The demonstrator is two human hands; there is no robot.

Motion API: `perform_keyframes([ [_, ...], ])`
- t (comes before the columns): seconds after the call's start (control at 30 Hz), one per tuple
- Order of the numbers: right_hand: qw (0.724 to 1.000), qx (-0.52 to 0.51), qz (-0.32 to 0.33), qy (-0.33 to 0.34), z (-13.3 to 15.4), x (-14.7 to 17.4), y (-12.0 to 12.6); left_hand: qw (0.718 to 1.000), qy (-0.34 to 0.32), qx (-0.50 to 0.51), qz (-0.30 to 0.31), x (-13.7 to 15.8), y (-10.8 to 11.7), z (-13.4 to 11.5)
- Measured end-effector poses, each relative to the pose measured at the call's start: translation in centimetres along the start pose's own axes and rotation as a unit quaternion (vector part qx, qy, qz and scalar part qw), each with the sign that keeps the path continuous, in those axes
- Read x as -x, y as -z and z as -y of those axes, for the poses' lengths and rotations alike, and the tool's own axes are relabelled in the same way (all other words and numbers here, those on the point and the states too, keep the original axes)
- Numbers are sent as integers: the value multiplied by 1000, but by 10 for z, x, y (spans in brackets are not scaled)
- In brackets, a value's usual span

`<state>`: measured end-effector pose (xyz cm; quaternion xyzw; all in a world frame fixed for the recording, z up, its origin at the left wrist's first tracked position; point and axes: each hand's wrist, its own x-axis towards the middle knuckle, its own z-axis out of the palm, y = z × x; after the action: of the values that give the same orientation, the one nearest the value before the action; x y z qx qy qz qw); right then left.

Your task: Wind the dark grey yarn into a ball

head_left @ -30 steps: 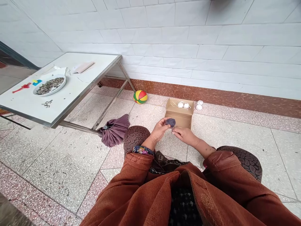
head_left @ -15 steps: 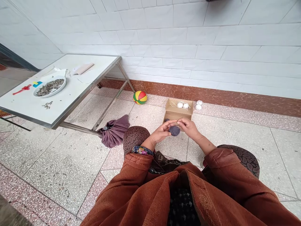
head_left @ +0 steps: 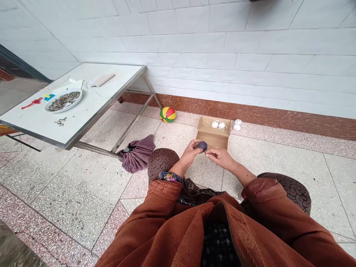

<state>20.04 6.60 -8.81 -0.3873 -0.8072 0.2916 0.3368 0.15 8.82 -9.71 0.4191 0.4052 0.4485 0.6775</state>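
A small dark grey ball of yarn is gripped between the thumb and fingers of my left hand. Just to its right, my right hand is closed in a pinch at the ball's edge; a thin dark strand seems to run from it, though it is too fine to follow. Beyond both hands an open cardboard box lies on the floor. Two white balls of yarn with loose strands rest at its far side. Two more white balls sit on the floor beside the box's right edge.
A white table stands at left with a dish of sunflower seeds and a red tool on it. A striped ball and a purple cloth bag lie on the floor. The tiled wall bounds the far side.
The grey ball has been turned and raised slightly in my left hand. My right hand has gone from above the ball to its lower right side.
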Motion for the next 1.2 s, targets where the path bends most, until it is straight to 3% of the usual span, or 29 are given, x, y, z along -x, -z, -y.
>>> perform_keyframes([
  [0.1, 1000, -12, -20, 5, 1, -5, 6, 994, -12, -111, 8, -2, 3, 4],
  [0.17, 999, -5, -51, -9, -3, -9, 10, 988, -12, -135, 71, 0, 2, 4],
  [0.3, 994, -10, -98, -52, -18, -14, 9, 979, -7, -29, 200, 8, -3, -3],
  [0.47, 990, -18, -110, -80, -25, -10, -4, 983, 29, 102, 147, 14, -10, -12],
  [0.7, 996, 49, -34, -65, -20, -1, -9, 985, 32, 160, 55, 7, -7, -8],
  [0.83, 999, 36, -5, -27, -8, 1, -7, 993, 7, 115, 38, 4, -3, -2],
  [1.0, 1000, -7, -15, 16, 7, -4, -1, 998, -29, -49, -24, -1, 4, 8],
  [1.1, 998, -15, -57, 17, 3, -12, 3, 994, -31, -102, 37, 1, 5, 11],
  [1.2, 994, -34, -100, -7, -8, -20, 3, 988, -24, -50, 145, 6, 3, 10],
])
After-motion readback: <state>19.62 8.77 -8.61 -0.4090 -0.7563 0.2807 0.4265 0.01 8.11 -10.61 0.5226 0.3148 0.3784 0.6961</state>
